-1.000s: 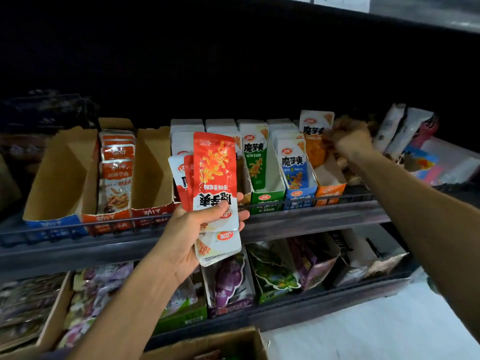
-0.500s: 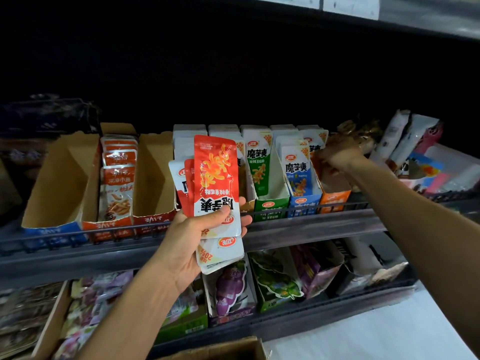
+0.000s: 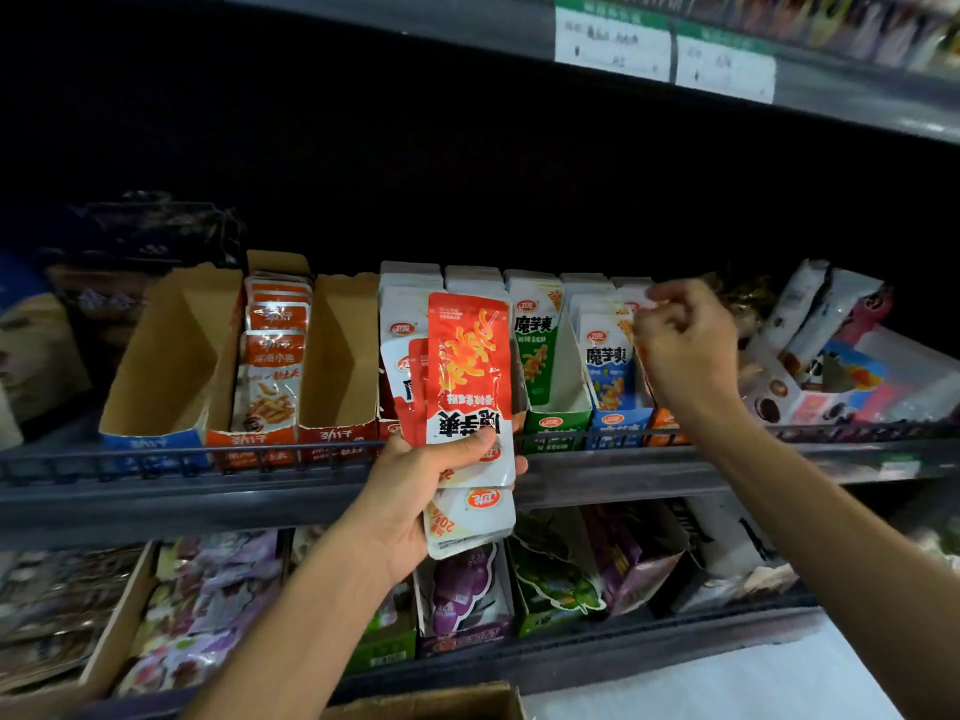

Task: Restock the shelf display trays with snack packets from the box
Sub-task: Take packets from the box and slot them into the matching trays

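My left hand (image 3: 426, 491) grips a fanned stack of red-and-white snack packets (image 3: 467, 366), upside down, in front of the shelf's middle trays. My right hand (image 3: 685, 350) hovers over the orange display tray (image 3: 664, 423) at the right end of the row. Its fingers are curled at the tops of the white-and-orange packets (image 3: 636, 298) there, and blur hides whether they pinch one. Beside it stand a blue tray (image 3: 618, 420) and a green tray (image 3: 553, 423), both holding upright packets. The cardboard box (image 3: 431, 704) shows at the bottom edge.
Further left stand an empty blue-fronted tray (image 3: 156, 366), a tray of orange fish-snack packets (image 3: 270, 356) and an empty red-fronted tray (image 3: 337, 356). A wire rail (image 3: 156, 454) guards the shelf front. Mixed snacks (image 3: 831, 356) crowd the right end, and the lower shelf (image 3: 467, 589) holds more bags.
My right hand has let the orange packet down into the orange tray and has drawn back up and toward me. My left hand keeps the same stack, nearly still.
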The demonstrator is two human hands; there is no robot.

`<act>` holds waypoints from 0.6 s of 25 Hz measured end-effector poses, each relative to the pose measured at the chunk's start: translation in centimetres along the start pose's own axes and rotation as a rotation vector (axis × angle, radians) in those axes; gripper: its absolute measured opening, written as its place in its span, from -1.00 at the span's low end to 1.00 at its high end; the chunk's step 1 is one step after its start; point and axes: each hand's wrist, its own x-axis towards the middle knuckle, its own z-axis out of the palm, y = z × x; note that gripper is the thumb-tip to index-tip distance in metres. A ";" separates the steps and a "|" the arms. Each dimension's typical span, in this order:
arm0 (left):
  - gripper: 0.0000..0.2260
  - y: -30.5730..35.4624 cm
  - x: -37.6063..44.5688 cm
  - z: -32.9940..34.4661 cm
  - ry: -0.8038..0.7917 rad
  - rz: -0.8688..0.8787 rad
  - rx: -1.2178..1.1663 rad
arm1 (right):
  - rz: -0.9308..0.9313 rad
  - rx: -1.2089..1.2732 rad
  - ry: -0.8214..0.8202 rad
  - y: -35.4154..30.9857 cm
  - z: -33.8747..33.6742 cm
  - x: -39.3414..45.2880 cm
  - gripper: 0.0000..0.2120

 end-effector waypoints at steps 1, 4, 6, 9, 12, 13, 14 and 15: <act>-0.64 0.0 -0.1 0.0 0.008 0.003 0.014 | 0.003 0.119 -0.135 -2.1 0.5 -1.8 -0.81; -0.64 0.0 -0.8 -0.1 0.029 -0.019 0.089 | 0.223 0.307 -0.669 -6.3 2.5 -6.0 -0.69; -0.62 0.1 -1.3 -0.4 0.038 -0.033 0.089 | 0.284 0.357 -0.729 -6.6 3.7 -6.9 -0.73; -0.77 0.8 -1.8 -1.2 0.076 -0.109 -0.107 | 0.433 0.440 -0.555 -6.3 4.4 -6.3 -0.81; -0.89 1.3 -1.9 -2.4 0.178 -0.102 -0.131 | 0.603 0.623 -0.458 -5.9 4.9 -6.4 -0.87; -0.86 1.3 -2.0 -2.6 0.201 -0.084 -0.101 | 0.623 0.645 -0.451 -5.8 5.2 -6.6 -0.90; -0.82 1.3 -2.0 -2.7 0.218 -0.063 -0.080 | 0.637 0.649 -0.433 -5.9 5.4 -6.9 -0.93; -0.77 1.3 -2.0 -2.9 0.232 -0.039 -0.061 | 0.658 0.656 -0.401 -5.9 5.6 -6.9 -0.95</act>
